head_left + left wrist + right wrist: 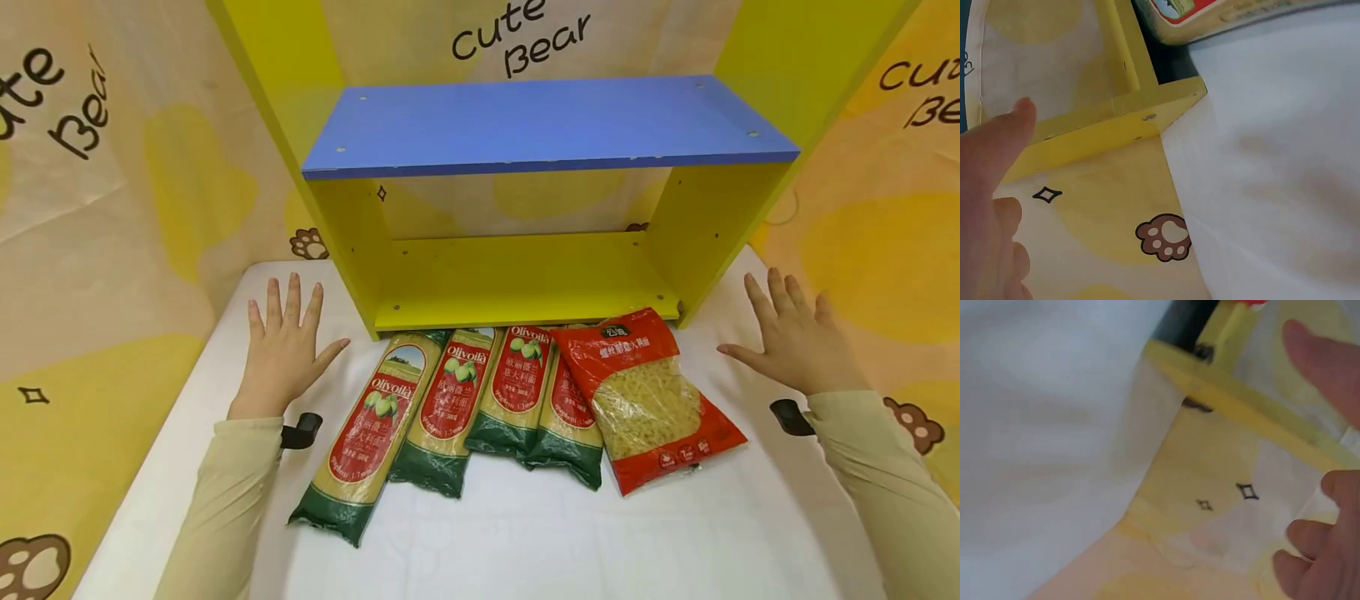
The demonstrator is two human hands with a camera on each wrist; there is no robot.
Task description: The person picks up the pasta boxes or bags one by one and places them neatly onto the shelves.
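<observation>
My left hand (283,354) is spread with straight fingers at the left of the white table, holding nothing. On the other side my right hand (791,337) is also spread, its thumb pointing inward. Between them lie several green-ended spaghetti packs, the leftmost spaghetti pack (371,429) being nearest my left hand. A red bag of spiral pasta (648,400) overlaps the rightmost spaghetti pack (568,417) and lies nearest my right hand. In the left wrist view, the thumb (1010,140) stands out over the yellow shelf side; the right wrist view shows the other thumb (1319,359).
Behind the packs stands a yellow shelf unit (517,279) with a blue middle board (555,125). The pack tops reach its front bottom edge. White cloth (480,550) covers the table, and a patterned curtain (112,208) hangs around it.
</observation>
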